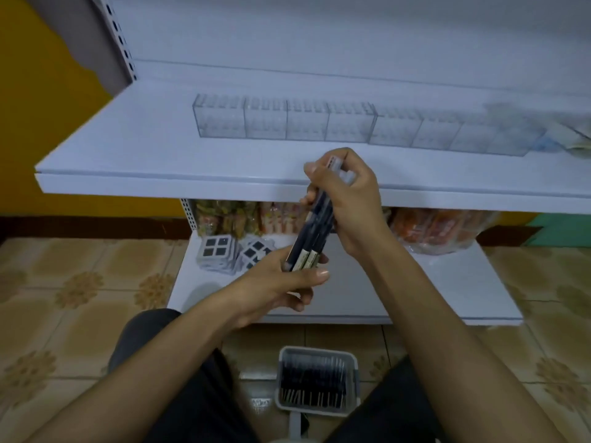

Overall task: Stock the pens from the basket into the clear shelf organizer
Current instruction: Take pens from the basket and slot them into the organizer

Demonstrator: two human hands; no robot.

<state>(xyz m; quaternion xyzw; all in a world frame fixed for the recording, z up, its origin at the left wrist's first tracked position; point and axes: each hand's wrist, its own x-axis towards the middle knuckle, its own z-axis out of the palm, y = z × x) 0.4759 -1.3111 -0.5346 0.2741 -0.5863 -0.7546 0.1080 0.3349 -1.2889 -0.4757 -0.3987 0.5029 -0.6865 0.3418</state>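
Head view: left hand [278,290] and right hand [353,204] both clasp pens [315,233] before shelf [153,163], organizer [265,123] beyond.

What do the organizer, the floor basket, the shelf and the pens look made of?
Organizer: transparent rigid plastic, probably acrylic; the shelf shows through its glossy walls.
Basket: grey moulded plastic seemingly, matte, rounded rim.
Shelf: likely white painted metal, smooth, given the slotted upright beside it.
Pens: dark barrels, pale translucent caps, seemingly plastic.
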